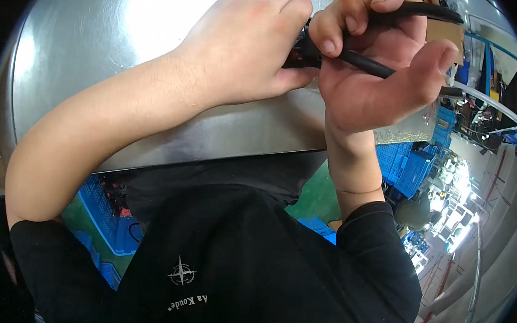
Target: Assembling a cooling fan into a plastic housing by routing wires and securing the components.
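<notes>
My right hand is raised palm up above the near right part of the metal table. Its fingers curl around the black handles of a pair of pliers, while the thumb stands away from them. The two handles spread apart toward the right. Just left of it, my left hand is closed, back of the hand up, its thumb against a small dark piece at the pliers' head end. Fingers cover most of that piece, so I cannot make out what it is or whether the jaws grip it.
The shiny metal table spreads under both hands, its near edge close to my body. Below it on the green floor stands a blue crate with dark and red items. More blue crates and a blue-framed rack are at right.
</notes>
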A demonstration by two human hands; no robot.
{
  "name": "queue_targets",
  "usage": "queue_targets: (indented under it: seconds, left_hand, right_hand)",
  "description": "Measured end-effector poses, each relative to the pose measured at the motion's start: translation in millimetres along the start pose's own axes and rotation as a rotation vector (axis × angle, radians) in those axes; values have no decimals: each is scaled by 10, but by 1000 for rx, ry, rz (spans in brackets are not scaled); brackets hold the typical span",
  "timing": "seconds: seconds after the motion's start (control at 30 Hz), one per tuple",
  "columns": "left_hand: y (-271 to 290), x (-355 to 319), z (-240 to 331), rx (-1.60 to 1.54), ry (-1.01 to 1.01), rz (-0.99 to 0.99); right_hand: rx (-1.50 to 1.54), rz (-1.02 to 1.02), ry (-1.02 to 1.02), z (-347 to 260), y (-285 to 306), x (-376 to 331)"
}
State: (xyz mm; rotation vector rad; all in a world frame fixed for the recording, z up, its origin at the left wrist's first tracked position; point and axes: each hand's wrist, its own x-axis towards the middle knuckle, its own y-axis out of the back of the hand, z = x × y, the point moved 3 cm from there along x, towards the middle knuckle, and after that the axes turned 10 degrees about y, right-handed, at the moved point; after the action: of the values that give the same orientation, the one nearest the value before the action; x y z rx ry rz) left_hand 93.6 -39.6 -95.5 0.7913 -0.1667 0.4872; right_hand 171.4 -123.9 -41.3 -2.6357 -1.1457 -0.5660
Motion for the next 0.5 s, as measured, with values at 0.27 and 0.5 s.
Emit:
queue_targets:
  seconds: [0.27,0.5]
  left_hand:
    - [96,71,81,-18,125,-108]
    - [145,90,94,-198,62,-178]
  right_hand:
    - [1263,-292,182,305,51,130]
    - [1196,-334,328,355,23,136]
